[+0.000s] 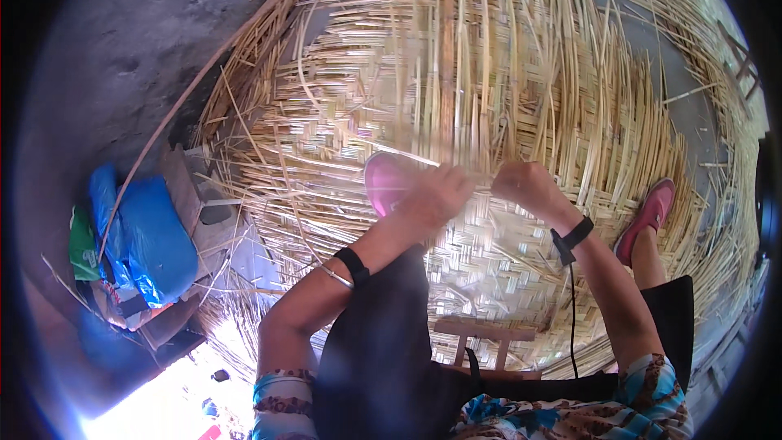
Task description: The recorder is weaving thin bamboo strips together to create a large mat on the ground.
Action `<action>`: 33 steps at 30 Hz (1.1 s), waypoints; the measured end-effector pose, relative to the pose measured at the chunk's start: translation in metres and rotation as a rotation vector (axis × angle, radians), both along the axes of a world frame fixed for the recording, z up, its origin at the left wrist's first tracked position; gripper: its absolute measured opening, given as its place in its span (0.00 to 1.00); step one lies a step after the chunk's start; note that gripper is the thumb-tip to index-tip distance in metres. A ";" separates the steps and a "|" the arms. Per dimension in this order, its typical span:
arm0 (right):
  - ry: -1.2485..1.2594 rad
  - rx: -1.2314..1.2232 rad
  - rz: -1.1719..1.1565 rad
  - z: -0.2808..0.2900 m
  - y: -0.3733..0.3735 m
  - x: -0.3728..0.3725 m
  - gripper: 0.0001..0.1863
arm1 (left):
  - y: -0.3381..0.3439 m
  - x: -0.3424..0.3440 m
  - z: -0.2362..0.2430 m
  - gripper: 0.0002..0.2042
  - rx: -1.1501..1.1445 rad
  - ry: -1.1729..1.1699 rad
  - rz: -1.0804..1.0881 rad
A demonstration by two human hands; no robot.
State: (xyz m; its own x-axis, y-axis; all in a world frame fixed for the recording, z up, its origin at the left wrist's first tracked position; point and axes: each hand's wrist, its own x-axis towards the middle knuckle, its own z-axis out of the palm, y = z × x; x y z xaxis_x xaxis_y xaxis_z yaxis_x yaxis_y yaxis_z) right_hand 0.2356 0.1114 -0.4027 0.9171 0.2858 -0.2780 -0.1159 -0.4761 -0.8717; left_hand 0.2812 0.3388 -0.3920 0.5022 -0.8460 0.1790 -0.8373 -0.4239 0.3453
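A large, partly woven mat of split reeds spreads under and ahead of me, with long loose reed ends fanning out at its far side and edges. Over its middle, my left hand is closed and blurred by motion. Close beside it, my right hand is curled into a fist. A thin pale reed strip runs between the two hands, smeared by movement; its exact course is hard to make out. Both hands are near the border between the tight weave and the loose upright reeds.
My pink shoes rest on the mat, left and right. A low wooden stool shows beneath me. At left, a blue plastic bag and a green bag lie by a cardboard box. A long thin cane arches above them.
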 end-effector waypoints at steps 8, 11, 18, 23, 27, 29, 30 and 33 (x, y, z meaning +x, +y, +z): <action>-0.497 -0.351 0.118 -0.021 0.011 -0.003 0.06 | 0.014 -0.008 -0.014 0.07 0.136 0.302 0.122; -0.333 -0.549 0.183 -0.020 0.014 -0.008 0.07 | 0.019 -0.008 -0.014 0.11 0.161 0.415 0.150; -0.635 -0.532 0.213 -0.015 0.010 -0.016 0.03 | 0.032 -0.005 -0.040 0.12 -0.111 1.147 0.163; -0.694 -0.615 0.184 -0.029 0.010 -0.025 0.04 | 0.026 -0.005 -0.036 0.11 0.027 1.406 0.283; -0.565 -0.558 0.120 -0.036 0.018 -0.022 0.05 | 0.021 -0.002 -0.010 0.09 0.114 0.637 0.355; -0.239 -0.483 0.059 -0.036 0.017 -0.018 0.05 | 0.017 0.002 -0.003 0.11 0.111 0.254 0.228; -0.310 -0.451 0.023 -0.034 0.014 -0.016 0.05 | 0.016 0.002 0.000 0.11 0.116 0.249 0.227; -0.194 -0.220 -0.136 -0.026 0.007 -0.013 0.07 | 0.012 0.003 0.003 0.11 0.166 0.056 0.170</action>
State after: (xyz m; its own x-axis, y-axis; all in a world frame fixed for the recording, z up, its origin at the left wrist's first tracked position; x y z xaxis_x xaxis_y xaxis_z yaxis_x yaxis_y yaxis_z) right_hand 0.2230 0.1181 -0.4290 0.9847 0.1089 -0.1360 -0.0336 -0.6473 -0.7615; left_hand 0.2843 0.3511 -0.3886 0.6449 -0.7642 0.0127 -0.7308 -0.6117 0.3029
